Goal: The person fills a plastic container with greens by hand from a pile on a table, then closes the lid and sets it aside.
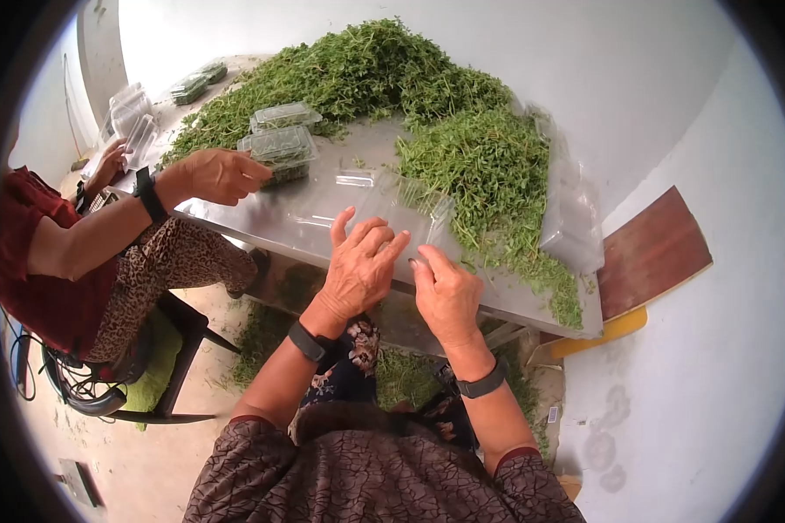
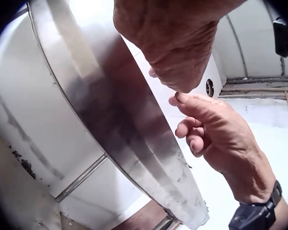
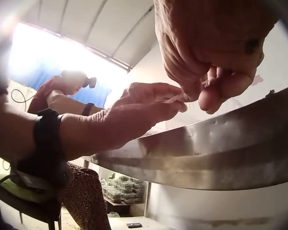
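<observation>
My left hand (image 1: 360, 270) and right hand (image 1: 449, 301) are close together above the near edge of the metal table (image 1: 262, 228). In the right wrist view, a thin pale strip (image 3: 175, 99) shows between the left thumb and finger and runs toward the right hand's curled fingers. The right thumb meets its index finger; I cannot tell whether they also pinch the strip. Just beyond the hands, a clear plastic box (image 1: 375, 196) lies on the table. The right hand (image 2: 225, 134) is below the left hand (image 2: 177, 43) in the left wrist view.
Green leafy stems (image 1: 384, 70) are heaped along the table's back and right. Filled clear boxes (image 1: 279, 148) stand left of centre, stacked boxes (image 1: 571, 227) at the right end. Another person's arm (image 1: 105, 218) reaches in from the left. A brown board (image 1: 658, 253) leans beside the table.
</observation>
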A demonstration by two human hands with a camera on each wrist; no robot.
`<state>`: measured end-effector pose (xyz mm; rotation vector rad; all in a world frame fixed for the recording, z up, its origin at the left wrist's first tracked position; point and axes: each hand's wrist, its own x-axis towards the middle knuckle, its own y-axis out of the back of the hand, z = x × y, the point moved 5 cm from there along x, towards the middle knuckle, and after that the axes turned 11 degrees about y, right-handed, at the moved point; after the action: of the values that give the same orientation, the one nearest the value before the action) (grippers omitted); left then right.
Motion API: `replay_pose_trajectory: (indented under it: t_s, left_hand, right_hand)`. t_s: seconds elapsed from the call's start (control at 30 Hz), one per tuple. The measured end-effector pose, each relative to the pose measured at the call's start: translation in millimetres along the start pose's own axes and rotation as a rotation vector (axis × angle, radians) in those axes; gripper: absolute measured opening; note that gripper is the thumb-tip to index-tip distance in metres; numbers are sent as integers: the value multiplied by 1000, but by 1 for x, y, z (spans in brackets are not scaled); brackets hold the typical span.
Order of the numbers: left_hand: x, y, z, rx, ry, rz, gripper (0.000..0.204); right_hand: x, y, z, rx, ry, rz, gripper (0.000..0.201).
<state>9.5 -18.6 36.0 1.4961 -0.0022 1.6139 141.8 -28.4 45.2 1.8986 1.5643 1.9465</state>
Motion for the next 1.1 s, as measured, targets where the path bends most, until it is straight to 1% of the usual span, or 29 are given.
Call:
replay_pose_trajectory:
  t_s: [0.03, 0.07, 0.1, 0.17, 0.2, 0.27, 0.3, 0.37, 0.4, 0.47, 0.5, 0.53, 0.6, 0.7, 0.73, 0.8, 0.87, 0.97, 1.0, 1.07, 1.1]
  left_hand:
    - [2, -1, -2, -2, 6, 7, 43]
    - [4, -3, -3, -36, -29, -7, 40]
    - [4, -4, -3, -70, -63, -21, 37]
    - [6, -2, -5, -92, -59, -5, 34]
    - [6, -2, -6, -113, -60, 3, 32]
    - [3, -4, -8, -126, -48, 22, 32]
    - [3, -5, -9, -134, -41, 38, 32]
    - [4, -5, -10, -147, -25, 68, 32]
    - [3, -5, -11, -157, -12, 86, 33]
    - [1, -7, -13, -158, -12, 95, 34]
    - [0, -8, -13, -160, -18, 101, 34]
    - [-1, -9, -14, -141, -6, 103, 34]
    - [-2, -9, -14, -141, -16, 103, 34]
    - [-3, -10, -15, -164, -4, 75, 34]
    - [-4, -11, -16, -164, 4, 60, 35]
    - [-2, -10, -15, -192, -3, 97, 40]
    - [-2, -11, -15, -216, 11, 158, 41]
    - [0, -13, -15, -177, 52, 198, 41]
    - [-1, -15, -14, -178, 45, 206, 40]
    - [-1, -16, -17, -172, 50, 214, 40]
    - [0, -16, -16, -162, 43, 224, 39]
  right_hand:
    - [3, 2, 1, 39, -20, -24, 20]
    - [6, 5, 2, 79, -41, -47, 24]
    - [11, 10, 5, 77, -36, -53, 24]
    - [24, 25, 23, 47, -152, -76, 37]
    - [34, 32, 29, 42, -148, -80, 37]
    - [52, 42, 45, -141, -208, -190, 50]
    - [60, 43, 55, -147, -201, -192, 50]
    - [77, 43, 65, -316, 16, -192, 61]
    - [87, 43, 70, -316, 24, -197, 61]
    - [104, 32, 75, -267, 123, -311, 67]
    - [112, 25, 80, -231, 144, -363, 69]
    - [114, 20, 83, -214, 158, -368, 69]
    - [125, -3, 88, -254, 220, -488, 70]
    - [133, -31, 100, -258, 259, -576, 74]
    - [133, -39, 104, -272, 236, -619, 75]
    - [129, -52, 122, -193, 160, -678, 74]
    - [124, -57, 132, -187, 91, -728, 73]
    - [123, -61, 146, -172, 147, -670, 59]
    - [123, -60, 145, -151, 172, -678, 59]
    - [123, -56, 144, -207, 197, -628, 40]
    - [124, -58, 148, -203, 206, -634, 40]
